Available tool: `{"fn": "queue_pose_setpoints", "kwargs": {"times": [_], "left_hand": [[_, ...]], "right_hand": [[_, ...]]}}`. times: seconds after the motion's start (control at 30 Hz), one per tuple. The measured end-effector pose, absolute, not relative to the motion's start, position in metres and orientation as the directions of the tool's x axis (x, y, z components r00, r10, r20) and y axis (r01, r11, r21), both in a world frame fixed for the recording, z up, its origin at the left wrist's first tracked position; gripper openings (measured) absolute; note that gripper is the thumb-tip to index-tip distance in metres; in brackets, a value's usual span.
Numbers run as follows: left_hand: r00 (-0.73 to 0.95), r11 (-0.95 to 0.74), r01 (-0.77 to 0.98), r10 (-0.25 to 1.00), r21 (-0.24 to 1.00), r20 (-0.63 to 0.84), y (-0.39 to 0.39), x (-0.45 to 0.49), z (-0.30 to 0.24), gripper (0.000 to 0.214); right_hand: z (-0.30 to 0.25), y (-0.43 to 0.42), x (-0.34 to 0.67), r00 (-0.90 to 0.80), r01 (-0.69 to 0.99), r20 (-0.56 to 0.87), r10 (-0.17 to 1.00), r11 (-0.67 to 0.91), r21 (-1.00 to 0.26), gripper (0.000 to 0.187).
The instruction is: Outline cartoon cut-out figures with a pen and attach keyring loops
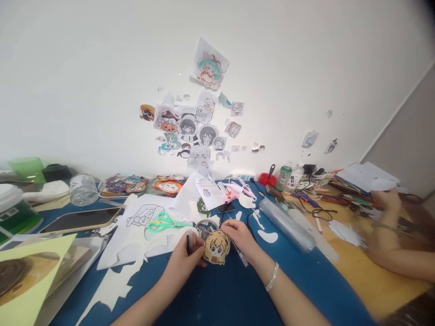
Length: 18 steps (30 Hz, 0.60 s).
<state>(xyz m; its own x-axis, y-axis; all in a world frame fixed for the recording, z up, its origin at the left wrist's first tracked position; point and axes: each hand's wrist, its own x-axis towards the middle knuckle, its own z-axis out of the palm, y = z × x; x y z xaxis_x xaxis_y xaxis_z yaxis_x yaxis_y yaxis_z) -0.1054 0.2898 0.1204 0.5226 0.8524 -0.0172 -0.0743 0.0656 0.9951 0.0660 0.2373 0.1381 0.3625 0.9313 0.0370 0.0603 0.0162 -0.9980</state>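
A cartoon-head cutout [216, 248] with yellow hair is held upright between my two hands, just above the blue table mat [217, 299]. My left hand [185, 252] grips its left edge, and a short black stick-like piece [189, 242] is tucked in those fingers. At the upper right edge, my right hand [242, 237] pinches the cutout. A slim pen-like tool [242, 259] juts out below the right palm; its tip is too small to make out. Right behind the cutout lies a round item [205, 226], partly hidden. Green scissors [166, 222] rest on paper beyond my left hand.
Paper scraps [113, 283] and a phone [81, 220] lie to the left. A roll of clear film [287, 224] and a pink glue gun [233, 192] are at the right and back. Another person's arm [387, 231] reaches over the wooden table [360, 271].
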Motion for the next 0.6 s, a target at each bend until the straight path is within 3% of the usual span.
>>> {"fn": "queue_pose_setpoints", "kwargs": {"times": [0.3,0.6], "left_hand": [[0.431,0.191,-0.226,0.899,0.955,-0.077,0.297,-0.112,0.13,0.043],[0.358,0.212,-0.312,0.929,0.926,-0.092,0.298,-0.115,0.138,0.04]], "right_hand": [[0.134,0.238,0.069,0.304,-0.161,-0.115,0.946,-0.068,-0.985,0.032],[0.131,0.242,0.072,0.281,-0.291,-0.072,0.957,0.013,-0.957,0.034]]}}
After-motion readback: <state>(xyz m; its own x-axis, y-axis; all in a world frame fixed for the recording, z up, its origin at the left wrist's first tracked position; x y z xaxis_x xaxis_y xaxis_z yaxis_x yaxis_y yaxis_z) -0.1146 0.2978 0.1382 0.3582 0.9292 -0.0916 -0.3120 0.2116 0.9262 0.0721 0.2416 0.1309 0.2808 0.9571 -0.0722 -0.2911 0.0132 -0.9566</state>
